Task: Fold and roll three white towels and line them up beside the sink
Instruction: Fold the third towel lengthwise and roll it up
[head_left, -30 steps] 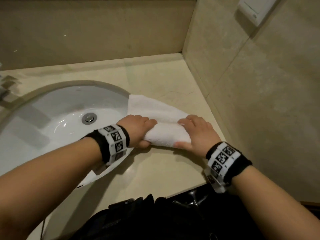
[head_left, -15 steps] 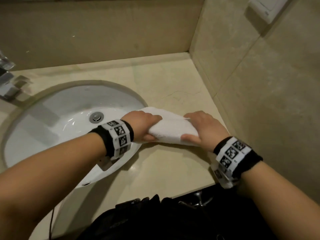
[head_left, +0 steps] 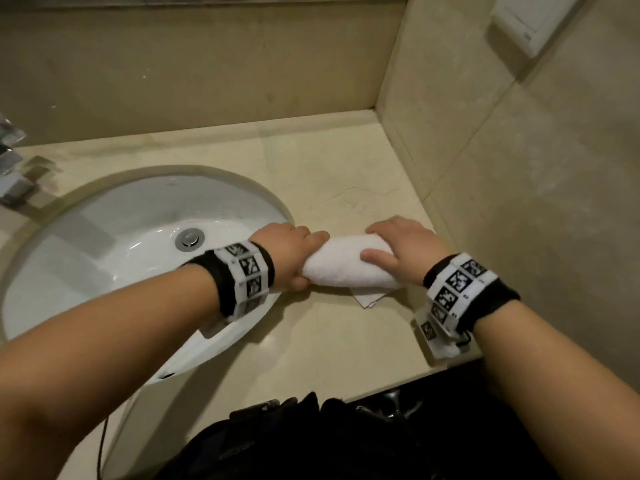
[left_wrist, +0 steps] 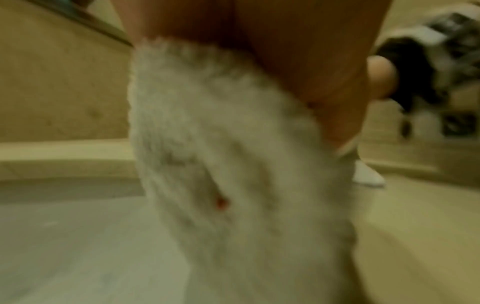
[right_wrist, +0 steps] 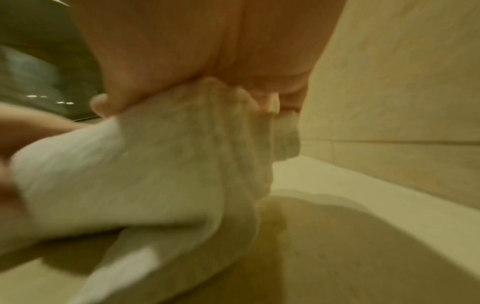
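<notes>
Both hands are on the rolled white towel (head_left: 346, 268): left hand (head_left: 289, 259) curls its grip round the sink-side end, right hand (head_left: 401, 252) clasps the other, thumb on top. Between them the roll lies on the tabletop (head_left: 329, 341), beside the sink (head_left: 121, 237).

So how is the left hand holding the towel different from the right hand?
The left hand wraps around the towel at its sink-side end, fingers curled over; the right hand lies more on top at the wall-side end, thumb stretched along the roll. The left hand is at the sink rim; the right is over the countertop. Both grip the same rolled white towel.
</notes>
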`<state>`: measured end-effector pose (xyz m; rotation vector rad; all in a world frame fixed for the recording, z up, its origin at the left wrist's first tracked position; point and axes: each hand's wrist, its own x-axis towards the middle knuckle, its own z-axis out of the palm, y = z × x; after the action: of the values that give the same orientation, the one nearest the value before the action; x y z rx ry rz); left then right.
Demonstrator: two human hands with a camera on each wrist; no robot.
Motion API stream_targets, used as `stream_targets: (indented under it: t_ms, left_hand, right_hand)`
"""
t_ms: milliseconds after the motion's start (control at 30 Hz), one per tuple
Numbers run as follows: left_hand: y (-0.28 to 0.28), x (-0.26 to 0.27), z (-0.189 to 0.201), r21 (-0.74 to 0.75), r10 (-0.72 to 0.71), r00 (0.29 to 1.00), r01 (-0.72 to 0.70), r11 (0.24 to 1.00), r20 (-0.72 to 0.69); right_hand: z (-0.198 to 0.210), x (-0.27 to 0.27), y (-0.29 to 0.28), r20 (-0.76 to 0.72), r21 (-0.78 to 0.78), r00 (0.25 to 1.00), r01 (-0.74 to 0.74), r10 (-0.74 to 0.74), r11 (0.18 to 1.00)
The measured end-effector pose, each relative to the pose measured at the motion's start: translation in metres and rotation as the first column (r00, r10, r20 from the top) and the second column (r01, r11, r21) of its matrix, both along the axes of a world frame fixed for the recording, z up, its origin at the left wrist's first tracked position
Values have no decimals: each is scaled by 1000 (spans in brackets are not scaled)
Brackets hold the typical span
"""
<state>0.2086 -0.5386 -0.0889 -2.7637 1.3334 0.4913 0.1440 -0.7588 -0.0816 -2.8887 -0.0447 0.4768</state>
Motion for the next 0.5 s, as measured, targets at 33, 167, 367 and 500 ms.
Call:
stream_targets:
  t_ms: [33, 167, 367, 500]
  left_hand:
    - [0, 6, 2, -23, 31, 994, -33, 999, -106]
    - [2, 19, 4, 64, 120, 883, -102, 993, -454]
    - [9, 15, 6, -45, -77, 975, 88, 995, 207]
    - [7, 14, -4, 111, -43, 975, 19, 994, 220]
  right_hand:
    - [-1, -6, 3, 104, -60, 994, -40, 46, 997]
    - [-13, -17, 15, 106, -142, 984, -125, 140, 982]
    - [-1, 15, 0, -250, 127, 967, 83, -49, 988]
    - [4, 21, 6, -47, -113, 999, -6, 1, 994]
